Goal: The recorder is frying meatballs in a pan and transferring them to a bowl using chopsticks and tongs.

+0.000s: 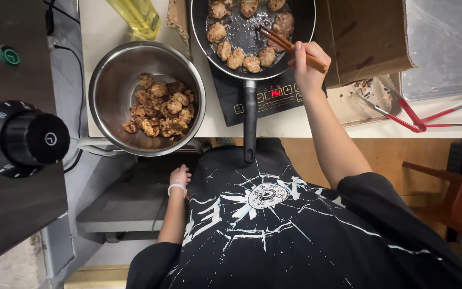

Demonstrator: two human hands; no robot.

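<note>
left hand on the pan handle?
No: the left hand hangs low by the person's side, apart from the black pan handle; only the right hand works, holding chopsticks.

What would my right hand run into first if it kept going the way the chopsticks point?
The right hand aims the chopsticks up and left into the black frying pan. Their tips sit at a browned meat piece, so that likely comes first, though their height above it is unclear.

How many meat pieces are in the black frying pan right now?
9 visible in the frying pan: three along the top edge, two on the left, three along the bottom, and one at right by the chopsticks in the right hand. The frame's top may hide more.
</note>
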